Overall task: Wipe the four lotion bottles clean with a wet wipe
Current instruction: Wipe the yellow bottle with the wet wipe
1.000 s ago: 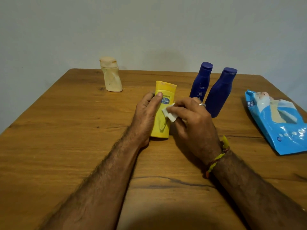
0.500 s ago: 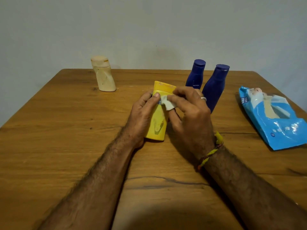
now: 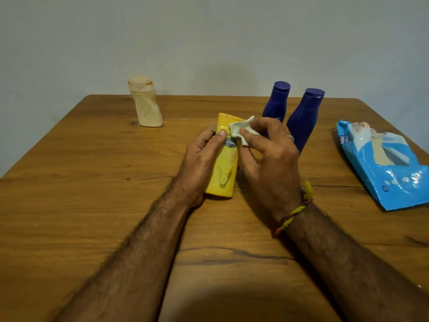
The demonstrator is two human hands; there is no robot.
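Nearest you, both forearms reach in over the wooden table (image 3: 69, 205), the right one with a yellow thread band (image 3: 293, 213) at the wrist. Your left hand (image 3: 200, 159) is wrapped round the left side of the yellow bottle (image 3: 224, 173), thumb curled across its front near the blue label. The bottle stands on its flat end, leaning slightly, with a faint leaf print low on its front. Your right hand (image 3: 270, 156) sits just right of it, fingers curled and pinching a crumpled white wipe (image 3: 240, 131) against the bottle's upper right edge, near the top. A ring (image 3: 291, 137) shows on one finger of that hand.

Counted: four bottles in all, one yellow, two dark blue, one cream; one wipe; one pack.

Just behind your right hand stand the two blue bottles, upright and close together, the right blue bottle (image 3: 304, 119) nearer, the left blue bottle (image 3: 276, 101) behind it and partly hidden by your fingers. To the right, well apart, lies the blue wipe pack (image 3: 383, 163), flat on the table. Far left, near the back edge, the cream bottle (image 3: 145, 102) stands alone, its body slanted.
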